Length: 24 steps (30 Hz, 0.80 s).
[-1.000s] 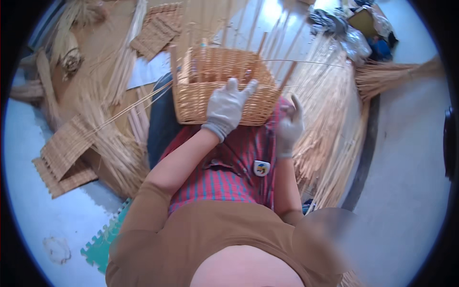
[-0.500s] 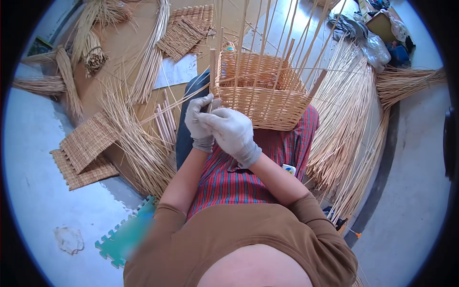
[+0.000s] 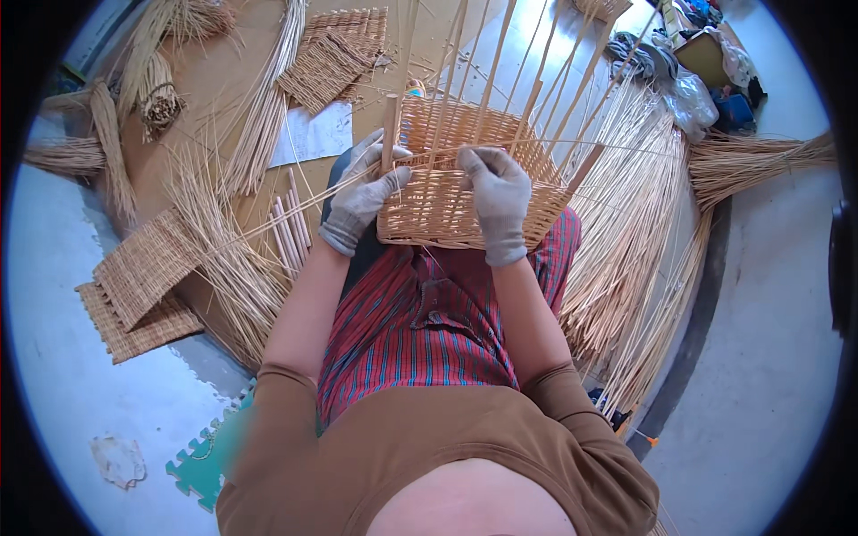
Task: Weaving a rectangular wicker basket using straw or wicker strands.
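Observation:
A partly woven wicker basket (image 3: 433, 210) rests on my lap, its long thin upright canes fanning out above the rim. Thicker wooden stakes, one at the left corner (image 3: 391, 125) and another at the right (image 3: 585, 168), stick up past the weave. Wearing a pale grey glove, my left hand (image 3: 359, 189) closes around the basket's left corner at the stake, thumb on the front. Loose strands trail leftward past it. My right hand (image 3: 499, 195), also gloved, is at the middle of the front rim, thumb and fingers pinching a thin weaving cane beside the uprights.
Loose canes (image 3: 617, 241) lie in a large bundle on the right, with more canes (image 3: 232, 268) on the left. Woven mats (image 3: 147, 263) and a white sheet (image 3: 313, 134) lie on the floor. Several short rods (image 3: 290, 223) are beside my left knee. A green foam mat (image 3: 201, 460) sits lower left.
My hands, together at the basket's left corner before, are now apart. The right has moved right to the front rim; the left has turned to grip the corner. The basket has shifted slightly left.

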Motion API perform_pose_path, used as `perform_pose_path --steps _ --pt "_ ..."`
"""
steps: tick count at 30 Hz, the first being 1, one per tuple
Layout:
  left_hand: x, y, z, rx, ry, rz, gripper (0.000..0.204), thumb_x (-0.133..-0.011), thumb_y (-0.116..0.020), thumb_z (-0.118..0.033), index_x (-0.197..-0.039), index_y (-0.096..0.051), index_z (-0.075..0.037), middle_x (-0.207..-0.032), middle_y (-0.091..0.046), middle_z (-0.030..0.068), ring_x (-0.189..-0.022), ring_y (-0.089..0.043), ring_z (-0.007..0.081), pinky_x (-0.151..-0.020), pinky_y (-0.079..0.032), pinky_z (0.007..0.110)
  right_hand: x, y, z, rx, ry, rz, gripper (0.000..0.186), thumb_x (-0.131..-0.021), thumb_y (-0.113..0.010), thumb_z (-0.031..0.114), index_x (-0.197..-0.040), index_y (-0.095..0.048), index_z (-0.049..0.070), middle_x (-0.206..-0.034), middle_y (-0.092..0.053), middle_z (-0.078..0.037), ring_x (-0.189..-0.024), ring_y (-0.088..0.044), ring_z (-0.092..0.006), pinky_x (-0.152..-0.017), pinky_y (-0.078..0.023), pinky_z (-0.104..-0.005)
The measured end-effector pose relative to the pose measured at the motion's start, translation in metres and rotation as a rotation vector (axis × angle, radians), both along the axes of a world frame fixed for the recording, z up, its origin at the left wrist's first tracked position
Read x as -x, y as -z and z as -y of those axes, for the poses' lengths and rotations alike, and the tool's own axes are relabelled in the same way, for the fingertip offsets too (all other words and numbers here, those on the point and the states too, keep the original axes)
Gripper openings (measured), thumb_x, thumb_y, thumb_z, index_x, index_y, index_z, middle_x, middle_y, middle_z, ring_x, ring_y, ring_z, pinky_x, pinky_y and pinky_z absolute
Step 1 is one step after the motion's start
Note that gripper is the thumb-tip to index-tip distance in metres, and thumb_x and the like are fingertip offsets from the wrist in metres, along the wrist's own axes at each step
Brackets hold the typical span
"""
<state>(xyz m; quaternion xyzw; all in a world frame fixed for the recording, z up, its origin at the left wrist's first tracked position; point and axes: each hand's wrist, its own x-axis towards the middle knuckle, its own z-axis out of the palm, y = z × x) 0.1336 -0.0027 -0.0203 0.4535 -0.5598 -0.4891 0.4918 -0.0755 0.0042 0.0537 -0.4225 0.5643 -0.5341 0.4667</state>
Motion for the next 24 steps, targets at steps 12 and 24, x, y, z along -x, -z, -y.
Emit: perform_pose_path --steps 12,24 --pt "0.023 -0.013 -0.009 -0.275 -0.096 -0.361 0.021 -0.096 -0.069 -0.009 -0.117 -0.067 -0.007 -0.107 -0.068 0.0011 -0.098 -0.061 0.0109 -0.089 -0.05 0.026 -0.031 -0.038 0.026 0.417 -0.307 0.017 0.056 -0.097 -0.057 0.001 -0.151 -0.046 0.013 -0.126 -0.07 -0.011 -0.094 -0.07 -0.015 -0.075 -0.058 -0.0306" --pt "0.068 -0.049 -0.055 0.435 -0.239 0.736 0.077 -0.075 -0.085 -0.024 -0.145 -0.052 -0.021 -0.142 -0.052 0.0175 -0.121 -0.058 0.0346 -0.094 -0.048 0.047 0.061 0.035 -0.024 0.037 0.164 0.175 0.007 -0.1 -0.065 0.008 -0.105 -0.065 0.003 -0.088 -0.07 -0.003 -0.067 -0.059 -0.0064 -0.058 -0.049 -0.0226"
